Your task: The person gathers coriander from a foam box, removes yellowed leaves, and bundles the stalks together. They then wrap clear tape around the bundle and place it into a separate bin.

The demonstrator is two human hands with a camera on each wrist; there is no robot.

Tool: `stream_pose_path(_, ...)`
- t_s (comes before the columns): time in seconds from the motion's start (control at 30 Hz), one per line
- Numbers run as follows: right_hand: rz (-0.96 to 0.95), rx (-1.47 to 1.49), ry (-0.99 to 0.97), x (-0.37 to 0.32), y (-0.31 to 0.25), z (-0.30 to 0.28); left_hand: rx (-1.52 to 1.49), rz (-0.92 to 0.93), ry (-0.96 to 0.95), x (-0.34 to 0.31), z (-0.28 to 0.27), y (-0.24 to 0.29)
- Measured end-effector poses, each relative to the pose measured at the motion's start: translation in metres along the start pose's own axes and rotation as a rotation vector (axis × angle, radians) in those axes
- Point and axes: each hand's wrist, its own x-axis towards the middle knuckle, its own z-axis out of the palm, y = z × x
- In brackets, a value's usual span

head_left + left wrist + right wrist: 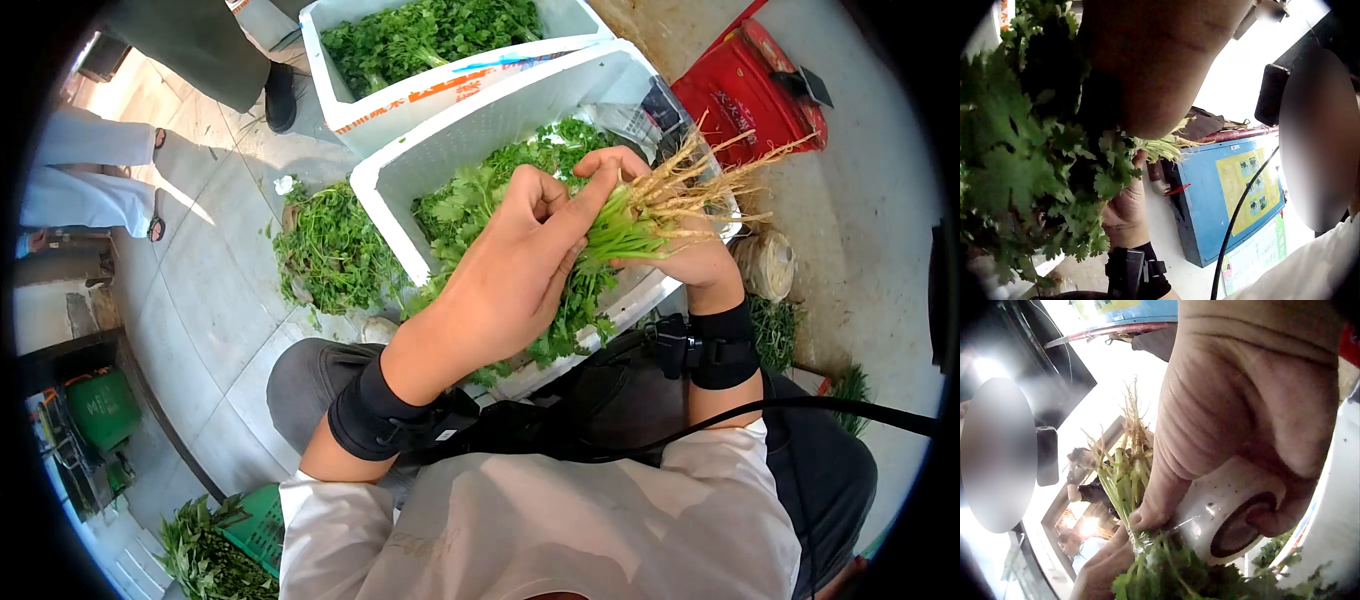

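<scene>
A bunch of cilantro (625, 238) lies across both hands over a white foam box, its pale roots pointing right and its leaves toward the box. My left hand (505, 270) grips the bunch with curled fingers around the stems. On the root side, my right hand (700, 262) holds a roll of clear tape (1200, 512), one finger in its core, as the right wrist view shows. The right thumb (1154, 503) presses at the stems, where a shiny strip of tape shows. In the left wrist view, leaves (1016, 150) cover much of the left hand's work.
More cilantro lies in the near foam box (375, 185); a second foam box (345, 112) of greens stands behind. Loose greens (335, 250) lie on the tiles to the left. A red container (745, 95) stands at right. A black cable (830, 403) crosses my lap.
</scene>
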Motion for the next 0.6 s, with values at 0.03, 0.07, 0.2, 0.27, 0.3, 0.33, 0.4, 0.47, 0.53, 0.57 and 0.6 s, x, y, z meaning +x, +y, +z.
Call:
stream_pose_path(0.03, 0.054, -0.048, 0.001, 0.0, 0.001, -0.001, 0.058, 0.053, 0.061, 0.001, 0.002, -0.004)
stream_pose_path(0.07, 0.054, -0.045, 0.002, -0.001, 0.0, 0.001, 0.117, 0.105, 0.122, 0.001, 0.004, -0.007)
stream_pose_path(0.2, -0.003, -0.015, 0.039, 0.0, -0.004, 0.004, 0.012, 0.079, 0.186, 0.0, 0.005, -0.012)
stream_pose_path(0.27, 0.052, 0.134, 0.051, 0.001, -0.006, 0.005, 0.023, -0.046, 0.325, 0.001, 0.008, -0.005)
stream_pose_path(0.3, 0.053, 0.134, 0.05, 0.0, -0.005, 0.006, 0.023, -0.046, 0.325, 0.001, 0.012, -0.005)
stream_pose_path(0.33, 0.015, 0.137, 0.059, 0.001, -0.003, 0.007, -0.14, -0.131, 0.398, 0.001, 0.015, -0.005)
stream_pose_path(0.4, -0.027, 0.143, 0.067, 0.002, -0.004, 0.008, -0.29, -0.205, 0.472, 0.001, 0.015, -0.007)
stream_pose_path(0.47, 0.026, 0.151, 0.086, 0.001, -0.008, 0.01, -0.237, -0.182, 0.455, -0.003, 0.018, -0.016)
stream_pose_path(0.53, 0.033, 0.132, 0.085, 0.0, -0.008, 0.009, -0.19, -0.161, 0.44, -0.003, 0.02, -0.021)
stream_pose_path(0.57, 0.038, 0.113, 0.085, 0.0, -0.007, 0.008, -0.128, -0.092, 0.454, 0.0, 0.019, -0.023)
stream_pose_path(0.6, 0.038, 0.114, 0.085, 0.001, -0.006, 0.008, -0.067, -0.025, 0.47, 0.001, 0.019, -0.024)
